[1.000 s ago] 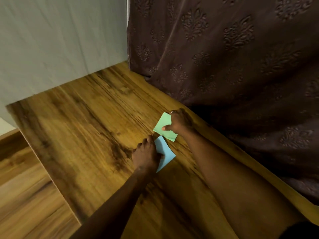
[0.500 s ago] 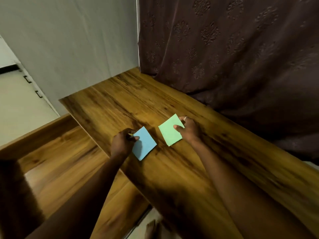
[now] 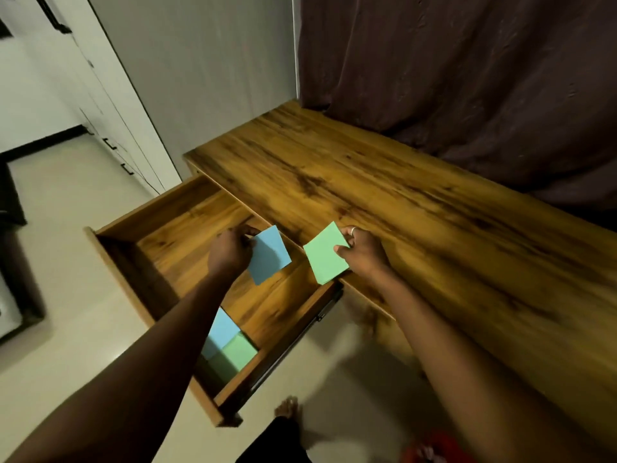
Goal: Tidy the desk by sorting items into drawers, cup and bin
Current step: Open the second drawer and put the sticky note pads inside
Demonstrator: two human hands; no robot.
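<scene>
Two notes left: my left hand (image 3: 230,252) pinches the blue note (image 3: 271,255) over the open drawer (image 3: 187,242), right hand (image 3: 364,253) pinches the green note (image 3: 325,253) at the table (image 3: 417,202) edge. Stacks (image 3: 230,345) already lie inside, near end.

A second ago your left hand (image 3: 228,252) and right hand (image 3: 364,253) had both notes pressed low on the worktop (image 3: 417,208); now each is lifted off it in your grip. The blue note (image 3: 271,253) has left the worktop and hangs over the open drawer (image 3: 173,248), while the green note (image 3: 325,252) has come to the worktop's front edge, overhanging it. Your view has swung left and down, bringing in the drawer with blue and green pads (image 3: 230,345) at its near end.
</scene>
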